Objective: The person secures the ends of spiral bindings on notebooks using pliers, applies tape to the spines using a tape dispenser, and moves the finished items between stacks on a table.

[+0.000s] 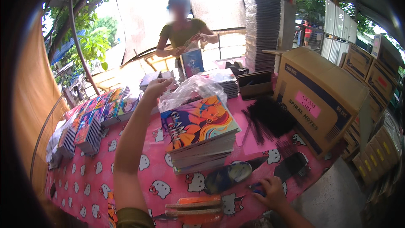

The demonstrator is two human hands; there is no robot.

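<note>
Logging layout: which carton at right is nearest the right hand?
The large carton with the pink label; the others are stacked farther from the right hand, beyond it.

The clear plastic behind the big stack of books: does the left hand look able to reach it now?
Probably yes: the left hand is right beside the clear plastic, and the stack of books does not appear to stand between them.
</note>
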